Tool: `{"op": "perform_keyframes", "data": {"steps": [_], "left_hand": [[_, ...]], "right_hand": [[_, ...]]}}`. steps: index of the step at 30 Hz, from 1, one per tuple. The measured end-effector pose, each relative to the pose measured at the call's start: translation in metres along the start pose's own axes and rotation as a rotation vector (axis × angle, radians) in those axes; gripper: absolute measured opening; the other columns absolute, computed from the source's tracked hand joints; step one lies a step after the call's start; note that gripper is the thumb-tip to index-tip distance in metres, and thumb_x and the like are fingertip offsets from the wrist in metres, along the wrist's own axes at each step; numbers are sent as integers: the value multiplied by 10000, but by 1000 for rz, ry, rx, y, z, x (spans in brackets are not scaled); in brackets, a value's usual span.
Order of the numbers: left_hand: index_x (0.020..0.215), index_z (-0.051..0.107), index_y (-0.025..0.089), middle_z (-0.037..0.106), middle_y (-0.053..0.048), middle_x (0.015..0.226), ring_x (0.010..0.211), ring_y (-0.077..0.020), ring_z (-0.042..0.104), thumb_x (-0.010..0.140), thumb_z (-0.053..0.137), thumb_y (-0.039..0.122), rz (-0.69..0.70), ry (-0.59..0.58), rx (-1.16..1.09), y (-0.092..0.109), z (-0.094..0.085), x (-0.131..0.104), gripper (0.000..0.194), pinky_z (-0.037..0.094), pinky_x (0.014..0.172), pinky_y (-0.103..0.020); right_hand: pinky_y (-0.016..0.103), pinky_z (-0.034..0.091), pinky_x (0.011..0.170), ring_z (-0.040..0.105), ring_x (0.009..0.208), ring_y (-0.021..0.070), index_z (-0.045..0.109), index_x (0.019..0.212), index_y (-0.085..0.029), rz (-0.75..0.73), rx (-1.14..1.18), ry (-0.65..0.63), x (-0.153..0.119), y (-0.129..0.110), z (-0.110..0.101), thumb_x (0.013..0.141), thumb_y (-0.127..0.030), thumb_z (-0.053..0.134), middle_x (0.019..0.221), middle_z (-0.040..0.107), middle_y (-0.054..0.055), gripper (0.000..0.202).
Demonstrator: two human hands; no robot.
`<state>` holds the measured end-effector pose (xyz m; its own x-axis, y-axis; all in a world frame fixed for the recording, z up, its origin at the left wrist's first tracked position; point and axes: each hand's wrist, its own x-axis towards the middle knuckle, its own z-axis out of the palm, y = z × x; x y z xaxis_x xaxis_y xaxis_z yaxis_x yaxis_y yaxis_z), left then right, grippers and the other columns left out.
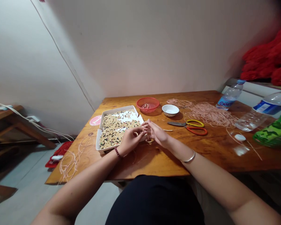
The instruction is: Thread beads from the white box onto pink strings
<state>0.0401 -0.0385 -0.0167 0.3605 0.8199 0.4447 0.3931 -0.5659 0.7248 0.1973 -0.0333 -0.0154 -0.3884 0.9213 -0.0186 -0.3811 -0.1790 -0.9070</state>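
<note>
At the frame's centre, a pale beaded strand (149,141) is dangling between the hands. The left hand (131,137) is apparently pinching it, thumb to forefinger; the right hand (158,134) is holding its fingers straight and together, any grip unclear. A slackening pinch could be shedding beads; a bumping left wrist, spilling the shallow cardboard box (98,139) left of centre.

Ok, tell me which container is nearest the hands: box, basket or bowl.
The shallow white box of beads: the left hand is right by it, while the red basket and white bowl stand farther back.
</note>
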Motion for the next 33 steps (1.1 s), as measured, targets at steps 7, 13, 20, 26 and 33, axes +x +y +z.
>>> {"op": "perform_keyframes", "data": {"steps": [7,13,20,26,33], "left_hand": [[955,701,154,714,-97,924,780,-173,660,829,592,391,-67,32,-106,-2,-5,4,289,516,694,-267],[944,696,131,694,-125,1010,902,-202,654,789,637,411,-156,109,-265,-1,-12,11,325,506,823,-317],[962,706,141,702,-118,965,758,-150,618,725,680,476,-361,301,-374,-9,-26,21,411,446,569,-214],[963,705,184,666,-76,1053,585,-30,491,652,761,359,-545,507,-623,-30,-54,32,361,339,445,-119],[797,662,175,660,10,812,460,24,443,718,706,166,-626,755,-862,-58,-76,41,91,320,393,-63]], "right_hand": [[168,213,371,346,412,44,556,861,-189,32,-120,67,7,8,0,793,-549,540,639,513,-32,367],[184,110,372,202,390,36,540,766,-177,-12,-177,62,8,8,0,759,-508,587,528,384,-75,335],[194,141,397,235,440,55,509,659,-179,-130,-189,68,9,7,-4,701,-498,645,503,358,-68,349],[190,72,391,147,415,39,447,641,-183,-102,-124,43,5,-1,-2,702,-450,649,487,263,-98,340],[164,97,372,172,402,23,443,692,-179,-138,68,65,5,-8,-9,718,-433,660,551,289,-94,336]]}}
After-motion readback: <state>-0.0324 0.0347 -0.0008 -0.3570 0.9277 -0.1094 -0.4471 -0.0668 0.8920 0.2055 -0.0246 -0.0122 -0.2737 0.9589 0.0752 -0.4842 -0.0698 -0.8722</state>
